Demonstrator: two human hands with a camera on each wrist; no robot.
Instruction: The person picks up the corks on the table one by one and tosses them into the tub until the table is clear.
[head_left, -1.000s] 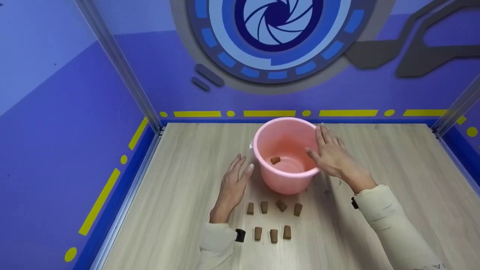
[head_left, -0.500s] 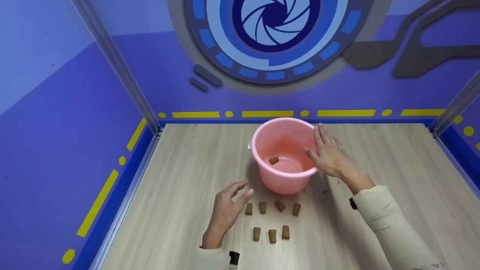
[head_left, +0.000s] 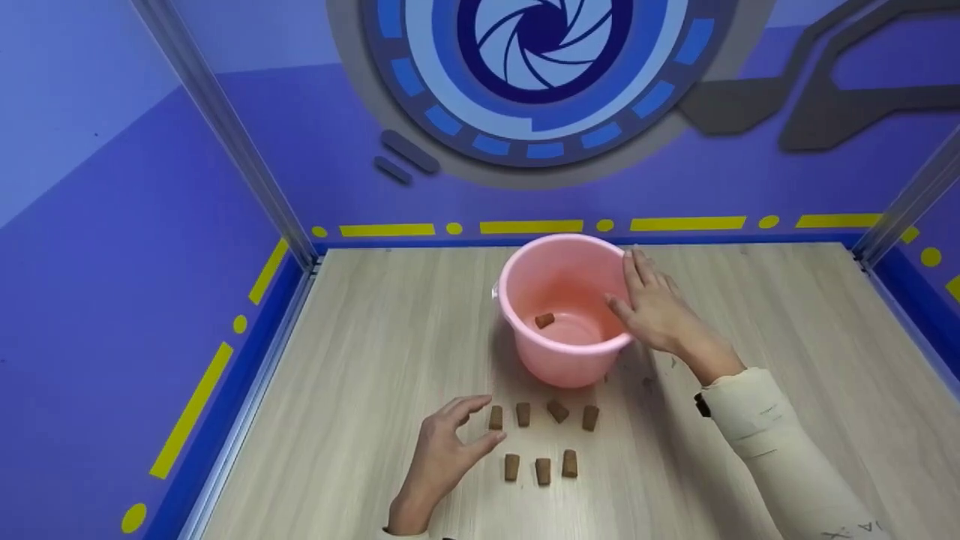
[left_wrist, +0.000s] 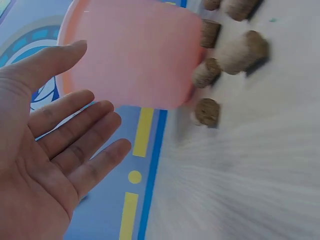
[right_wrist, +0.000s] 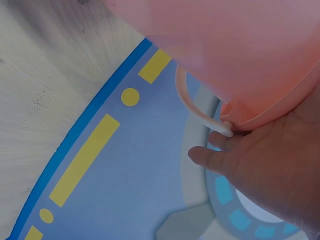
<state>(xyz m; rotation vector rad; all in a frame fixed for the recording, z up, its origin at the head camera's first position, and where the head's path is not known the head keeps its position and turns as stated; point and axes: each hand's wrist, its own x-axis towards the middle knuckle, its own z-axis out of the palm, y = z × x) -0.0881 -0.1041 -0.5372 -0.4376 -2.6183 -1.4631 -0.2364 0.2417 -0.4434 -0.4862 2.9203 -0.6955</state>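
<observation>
A pink bucket (head_left: pixel 566 367) stands upright on the table, with one cork stopper (head_left: pixel 544 321) lying inside near the left wall. My right hand (head_left: pixel 664 311) holds its right rim, thumb over the inside and fingers stretched along the outside; the right wrist view hides the thumb. Several tapered brown corks (head_left: pixel 557 411) lie in two rows in front of the bucket. My left hand (head_left: pixel 446 446) hovers at the left end of the back row, thumb and fingers spread on either side of the leftmost cork (head_left: pixel 496 418) without pinching it. Nothing is in its palm in the left wrist view.
The pale wood-grain table (head_left: pixel 375 352) ends at a blue printed back wall (head_left: pixel 285 172) close behind the bucket. Side walls rise at left and right. The bucket's handle (right_wrist: pixel 192 105) hangs at its outer side in the right wrist view.
My left hand has come down from beside the bucket toward the corks, its thumb and fingers now curved apart around the leftmost one. The right hand and bucket stay put.
</observation>
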